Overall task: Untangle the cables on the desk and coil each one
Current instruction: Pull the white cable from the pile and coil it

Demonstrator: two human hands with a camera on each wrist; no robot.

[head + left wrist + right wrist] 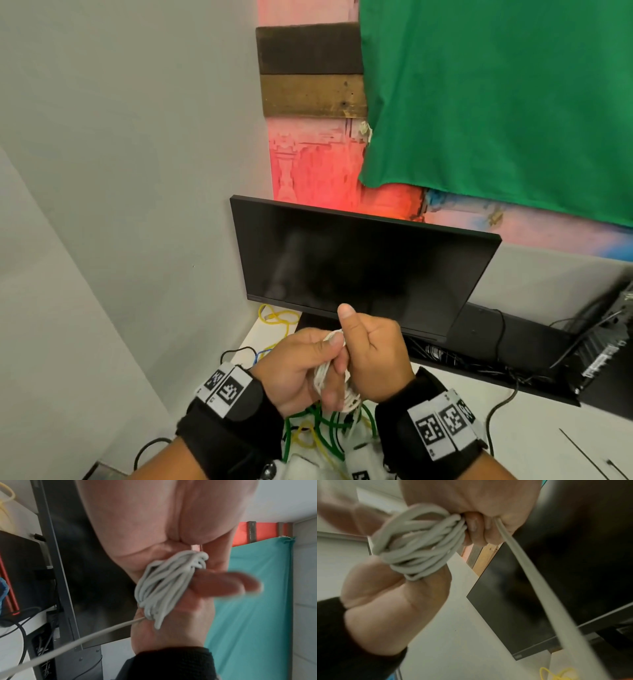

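L hand (301, 363) grips white cable (334, 383) coil, R hand (373, 356) pinches its free strand, both hands raised

Left hand (301, 363) and right hand (373, 356) meet, fingers curled, seemingly gripping

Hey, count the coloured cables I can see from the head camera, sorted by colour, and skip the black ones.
White cable, coiled in both hands: 1
Green cable: 1
Yellow cable: at least 1; a further yellow loop nearer may be the same one
Blue cable: 1
Total: at least 4
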